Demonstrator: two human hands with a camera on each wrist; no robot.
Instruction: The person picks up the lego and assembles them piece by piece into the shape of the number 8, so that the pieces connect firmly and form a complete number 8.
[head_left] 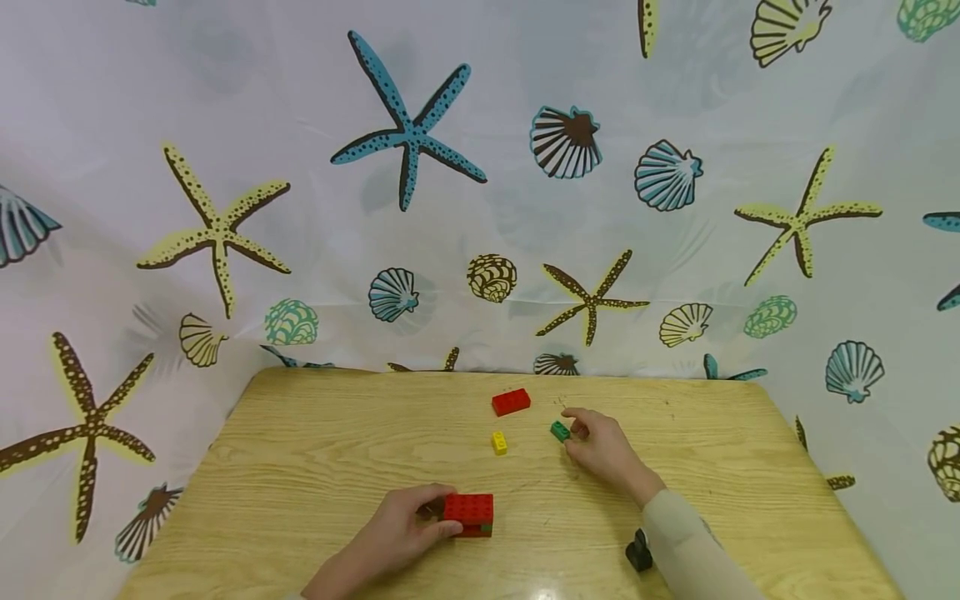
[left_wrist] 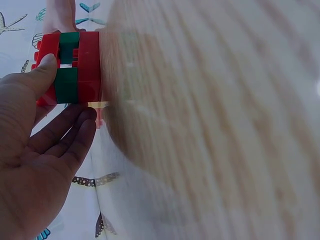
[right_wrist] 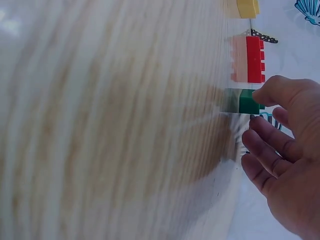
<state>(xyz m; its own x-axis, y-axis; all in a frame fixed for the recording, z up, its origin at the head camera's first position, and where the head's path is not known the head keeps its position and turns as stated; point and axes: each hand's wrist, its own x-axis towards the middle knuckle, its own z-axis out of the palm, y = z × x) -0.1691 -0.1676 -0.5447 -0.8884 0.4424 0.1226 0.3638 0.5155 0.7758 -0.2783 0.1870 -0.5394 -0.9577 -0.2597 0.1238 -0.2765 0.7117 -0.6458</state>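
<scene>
One pale sleeve (head_left: 693, 542), that of my right arm, enters at the near edge; just beside it on the table (head_left: 337, 433) is a black object (head_left: 639, 553), its kind too small to tell. Slightly farther and to the left, my left hand (head_left: 405, 525) grasps the stack (head_left: 469, 515), thumb on the near side and fingers curled round the far side. The stack rests on the table and consists, as the left wrist view shows, of a red lower layer (left_wrist: 89, 65), two green pieces (left_wrist: 66, 85) with a gap between them, and a red upper layer (left_wrist: 50, 42) whose studs point up.

Beyond the stack, upright on the bare wood, is the yellow brick (head_left: 499, 442). To its right, my right hand (head_left: 603, 450) is at the green brick (head_left: 559, 431) with its grip released: the thumb is at the brick's edge, the index fingertip just beside it, and the other fingers parted. Whether the thumb presses the brick I cannot tell. The red brick (head_left: 511, 402), longer than either, lies farther back, behind the yellow one. Farthest, a white cloth (head_left: 495, 192) printed with starfish and shells hangs behind the table.
</scene>
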